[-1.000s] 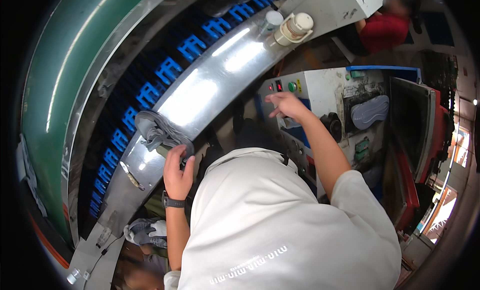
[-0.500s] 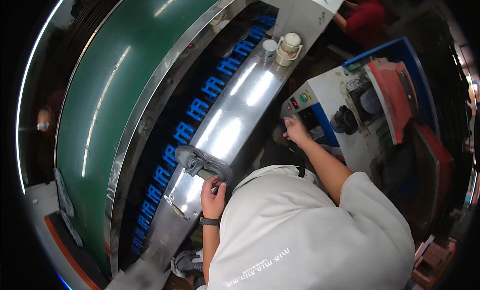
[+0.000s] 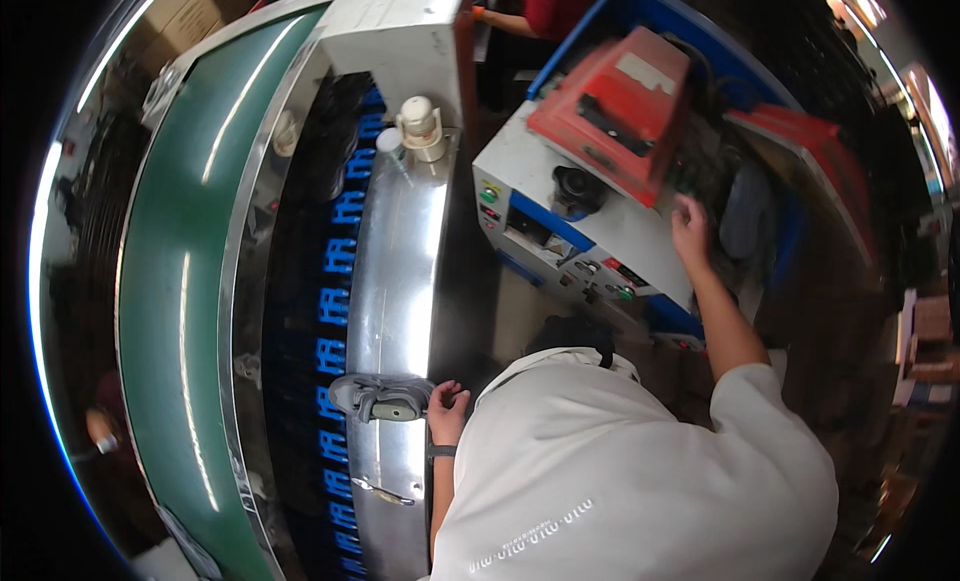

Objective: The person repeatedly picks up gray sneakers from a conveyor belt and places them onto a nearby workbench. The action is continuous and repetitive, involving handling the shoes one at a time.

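Observation:
A grey shoe [image 3: 385,396] lies across the metal ledge on the left, with a pale plate showing on its near side. Right beside its end is my left hand [image 3: 447,411], loosely curled with its fingers apart; whether the fingertips touch the shoe is unclear. My right hand [image 3: 690,233] reaches out over the machine at the right, somewhat blurred, fingers apart and nothing visible in them. Close by it, between the machine's red hoods, sits another grey shoe [image 3: 747,211]. The nearer red hood [image 3: 615,111] stands just beyond that hand.
A cream jug [image 3: 421,131] and a white cup [image 3: 391,143] stand at the ledge's far end. Alongside run a row of blue brackets [image 3: 333,303] and a green conveyor belt [image 3: 190,311]. A metal handle [image 3: 385,492] lies near me. Someone in red works beyond the machine.
My view has turned right toward the red-hooded machine. The right hand has moved from beside its control panel to near the shoe between the hoods. My left hand stays by the ledge shoe.

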`<move>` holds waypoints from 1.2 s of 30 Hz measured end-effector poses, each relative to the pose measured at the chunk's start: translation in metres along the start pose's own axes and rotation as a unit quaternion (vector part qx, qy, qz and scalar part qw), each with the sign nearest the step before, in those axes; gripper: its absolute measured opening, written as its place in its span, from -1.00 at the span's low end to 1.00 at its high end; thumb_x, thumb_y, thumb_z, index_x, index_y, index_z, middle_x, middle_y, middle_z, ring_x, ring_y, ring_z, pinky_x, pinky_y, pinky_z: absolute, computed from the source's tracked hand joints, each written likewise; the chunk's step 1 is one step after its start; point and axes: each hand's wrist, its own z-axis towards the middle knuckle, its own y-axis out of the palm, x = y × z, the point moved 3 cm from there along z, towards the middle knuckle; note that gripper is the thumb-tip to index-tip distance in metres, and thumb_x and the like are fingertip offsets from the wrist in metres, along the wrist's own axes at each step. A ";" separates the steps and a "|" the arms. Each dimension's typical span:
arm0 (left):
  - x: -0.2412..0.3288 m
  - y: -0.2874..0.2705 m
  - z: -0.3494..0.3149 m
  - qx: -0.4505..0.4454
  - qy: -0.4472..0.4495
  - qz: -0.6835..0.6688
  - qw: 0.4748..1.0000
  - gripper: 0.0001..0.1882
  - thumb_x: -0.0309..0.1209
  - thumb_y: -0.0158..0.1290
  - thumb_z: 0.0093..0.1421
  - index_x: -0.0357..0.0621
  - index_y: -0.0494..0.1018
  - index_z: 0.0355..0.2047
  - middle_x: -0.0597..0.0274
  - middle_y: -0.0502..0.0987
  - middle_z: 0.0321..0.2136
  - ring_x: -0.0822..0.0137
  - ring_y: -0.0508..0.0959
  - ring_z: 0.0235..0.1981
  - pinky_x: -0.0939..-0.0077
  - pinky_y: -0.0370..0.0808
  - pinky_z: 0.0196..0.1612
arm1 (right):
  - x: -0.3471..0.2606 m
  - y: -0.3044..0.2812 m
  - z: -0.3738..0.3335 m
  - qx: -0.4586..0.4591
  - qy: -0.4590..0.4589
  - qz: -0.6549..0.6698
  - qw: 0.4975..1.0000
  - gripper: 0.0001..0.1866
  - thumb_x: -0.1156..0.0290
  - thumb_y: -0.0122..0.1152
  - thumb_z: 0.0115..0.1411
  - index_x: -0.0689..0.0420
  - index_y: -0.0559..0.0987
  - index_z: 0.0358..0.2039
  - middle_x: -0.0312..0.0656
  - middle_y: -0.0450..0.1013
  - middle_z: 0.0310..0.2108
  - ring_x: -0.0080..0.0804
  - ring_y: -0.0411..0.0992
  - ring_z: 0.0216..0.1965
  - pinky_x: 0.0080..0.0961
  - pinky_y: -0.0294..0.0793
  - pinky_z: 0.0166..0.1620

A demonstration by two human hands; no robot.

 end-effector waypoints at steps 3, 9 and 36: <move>-0.036 -0.024 -0.002 0.029 0.005 0.068 0.997 -0.62 -0.54 0.33 0.21 -0.28 0.51 0.02 0.18 0.64 -0.14 0.42 0.60 -0.13 0.55 0.56 0.00 | 0.001 -0.047 0.015 0.115 0.086 -0.298 0.944 -0.30 0.32 0.31 0.17 -0.08 0.37 0.34 -0.14 0.17 0.45 0.09 0.26 0.32 -0.02 0.27 0.31; -0.072 -0.037 -0.036 0.069 -0.014 0.154 0.986 -0.69 -0.45 0.34 0.24 -0.29 0.57 -0.05 0.18 0.67 -0.22 0.43 0.62 -0.19 0.51 0.58 -0.05 | 0.048 -0.103 0.056 -0.077 0.469 -0.294 0.829 0.19 -0.24 0.37 0.07 -0.24 -0.06 0.58 0.06 -0.09 0.52 0.02 0.08 0.45 0.14 0.23 0.33; 0.174 0.095 0.055 -0.030 -0.155 -0.398 0.904 -0.23 -0.23 0.34 0.21 -0.18 0.29 0.35 0.09 0.51 0.22 0.10 0.54 0.19 0.10 0.47 0.29 | -0.256 0.032 -0.088 -0.516 -0.082 0.393 0.756 -0.04 0.27 0.34 0.23 0.09 0.05 0.55 0.01 0.04 0.52 -0.06 0.16 0.45 -0.16 0.14 0.44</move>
